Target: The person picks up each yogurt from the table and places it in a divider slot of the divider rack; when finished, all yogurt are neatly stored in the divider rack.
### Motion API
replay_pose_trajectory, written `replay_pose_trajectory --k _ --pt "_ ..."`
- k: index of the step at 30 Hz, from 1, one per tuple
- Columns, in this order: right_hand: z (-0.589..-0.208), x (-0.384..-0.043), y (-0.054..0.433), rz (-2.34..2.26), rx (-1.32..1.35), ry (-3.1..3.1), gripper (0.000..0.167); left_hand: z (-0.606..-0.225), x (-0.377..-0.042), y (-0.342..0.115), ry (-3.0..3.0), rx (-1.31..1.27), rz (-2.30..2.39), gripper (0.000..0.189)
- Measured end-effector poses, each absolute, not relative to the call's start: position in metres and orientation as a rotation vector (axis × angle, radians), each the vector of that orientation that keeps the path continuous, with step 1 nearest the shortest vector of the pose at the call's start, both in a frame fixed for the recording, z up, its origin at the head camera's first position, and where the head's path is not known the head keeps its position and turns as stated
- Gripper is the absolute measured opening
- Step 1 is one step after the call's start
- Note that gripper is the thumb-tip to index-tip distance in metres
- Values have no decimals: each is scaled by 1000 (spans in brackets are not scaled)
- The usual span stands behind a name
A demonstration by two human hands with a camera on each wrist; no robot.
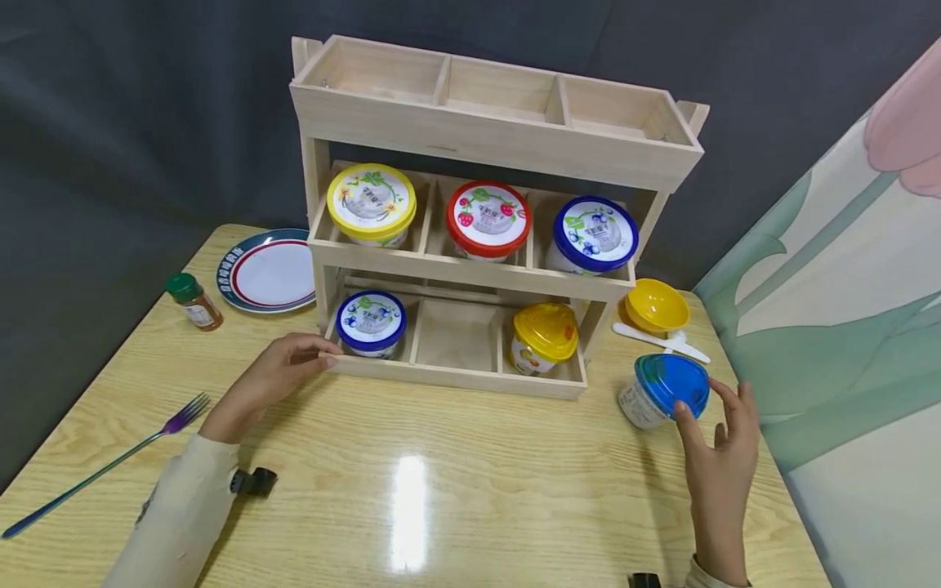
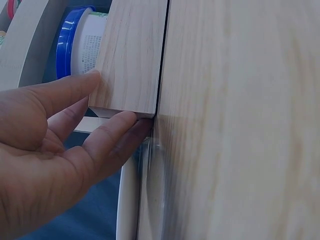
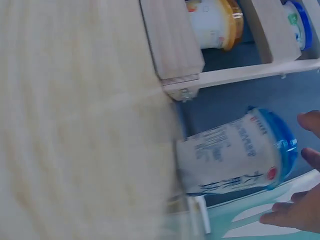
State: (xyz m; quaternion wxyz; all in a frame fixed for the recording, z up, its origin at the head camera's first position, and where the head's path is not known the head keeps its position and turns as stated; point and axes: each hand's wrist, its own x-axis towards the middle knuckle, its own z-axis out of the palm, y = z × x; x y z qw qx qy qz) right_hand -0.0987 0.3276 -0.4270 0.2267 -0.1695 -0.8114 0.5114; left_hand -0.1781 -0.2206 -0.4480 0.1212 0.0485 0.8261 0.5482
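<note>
A three-tier wooden rack (image 1: 456, 377) stands on the table. My left hand (image 1: 283, 367) grips its lower left front corner, thumb and fingers on different faces of the wood (image 2: 127, 65). Close by, a blue-lidded tub (image 1: 371, 320) sits in the bottom left compartment. Over on the right, a tub with a bright blue lid (image 1: 671, 388) stands on the table outside the rack. My right hand (image 1: 724, 457) is spread beside that lid. In the right wrist view, a gap shows between the fingers (image 3: 311, 156) and the tub (image 3: 230, 157).
Yellow (image 1: 371, 202), red (image 1: 488, 219) and dark blue (image 1: 595, 234) lidded tubs fill the middle tier; a yellow-lidded tub (image 1: 544, 336) sits bottom right. Around the rack are a plate (image 1: 274, 273), spice jar (image 1: 194, 302), fork (image 1: 118, 464), yellow bowl (image 1: 657, 306) and white utensils (image 1: 672, 343).
</note>
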Motion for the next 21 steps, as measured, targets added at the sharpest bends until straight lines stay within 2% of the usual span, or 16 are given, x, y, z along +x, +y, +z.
replay_pose_trajectory --k 7,13,15,21 --pt "-441 -104 335 1516 -538 -2319 61 -447 -179 -220 2382 95 1600 29" --pt "-447 -106 333 1546 -499 -2213 32 -447 -178 -221 2383 65 1584 30" --pt "-448 -105 333 1602 -490 -2149 27 -447 -178 -220 2384 69 1585 30" --pt "-442 -98 326 1687 -332 -2032 34 -447 -178 -220 2392 84 1588 30"
